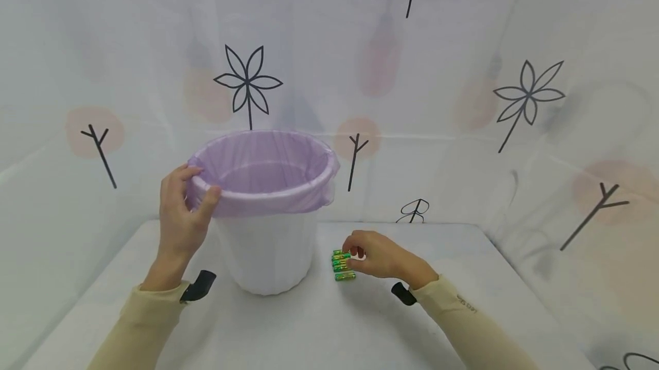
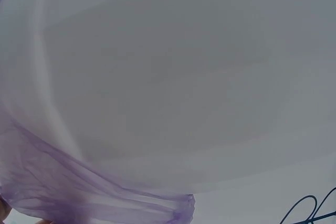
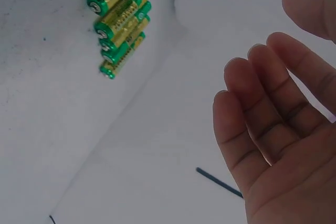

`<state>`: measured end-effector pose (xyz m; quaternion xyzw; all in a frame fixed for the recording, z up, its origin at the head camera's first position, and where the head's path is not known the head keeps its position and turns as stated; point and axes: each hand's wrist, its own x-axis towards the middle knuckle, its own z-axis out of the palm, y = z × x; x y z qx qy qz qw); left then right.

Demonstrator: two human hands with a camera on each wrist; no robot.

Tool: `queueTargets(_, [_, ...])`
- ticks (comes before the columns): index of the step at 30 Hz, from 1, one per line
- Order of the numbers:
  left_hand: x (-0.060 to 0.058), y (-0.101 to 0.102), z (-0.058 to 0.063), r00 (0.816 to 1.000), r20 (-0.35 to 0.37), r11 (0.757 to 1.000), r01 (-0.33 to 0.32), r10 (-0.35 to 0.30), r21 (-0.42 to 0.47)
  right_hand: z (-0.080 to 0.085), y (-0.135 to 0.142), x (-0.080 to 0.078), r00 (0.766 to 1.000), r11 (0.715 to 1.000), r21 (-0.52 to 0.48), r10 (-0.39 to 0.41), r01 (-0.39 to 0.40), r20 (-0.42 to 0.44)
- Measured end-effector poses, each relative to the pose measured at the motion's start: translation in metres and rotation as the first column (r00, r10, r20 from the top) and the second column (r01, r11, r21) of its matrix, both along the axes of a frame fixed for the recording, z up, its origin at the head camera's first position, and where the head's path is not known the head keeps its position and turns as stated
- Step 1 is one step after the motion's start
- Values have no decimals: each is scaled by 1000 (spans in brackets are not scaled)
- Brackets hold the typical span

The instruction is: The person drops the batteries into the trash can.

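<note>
A white trash bin [image 1: 265,255] stands on the table, its rim covered by a purple bag [image 1: 273,204] folded over the outside. My left hand [image 1: 182,224] grips the bin's left rim through the bag, thumb on the near side. In the left wrist view the bin's wall [image 2: 173,87] takes up most of the picture. Several green and gold batteries [image 3: 123,19] lie side by side in a row right of the bin. Just over the batteries hovers my right hand [image 1: 381,255]; in the right wrist view its fingers are loosely bent, thumb apart, holding nothing.
The white table [image 1: 288,335] reaches back to a pale curtain [image 1: 443,130] printed with flowers and twigs. Black bands [image 1: 199,286] sit at both wrists, next to the light sleeves [image 1: 149,324].
</note>
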<state>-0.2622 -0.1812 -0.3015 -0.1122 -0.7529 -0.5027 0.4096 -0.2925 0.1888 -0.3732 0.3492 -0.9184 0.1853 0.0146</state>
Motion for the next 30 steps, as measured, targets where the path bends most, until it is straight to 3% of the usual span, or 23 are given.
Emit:
queueTargets(6, [0, 1, 1, 1000, 7, 1000, 7, -7, 5, -20, -4, -2, 997, 999, 38, 2, -5, 81])
queueTargets(13, [1, 1, 0, 1000, 14, 1000, 8, -8, 2, -38, -6, -6, 997, 996, 89, -15, 8, 78])
queueTargets(23, [1, 2, 1, 1000, 10, 1000, 3, -3, -2, -50, -8, -10, 995, 990, 136, -51, 38, 90])
queueTargets(30, [1, 1, -1, 1000, 3, 1000, 14, -14, -9, -52, -10, -12, 996, 988, 153, -21, 8, 83])
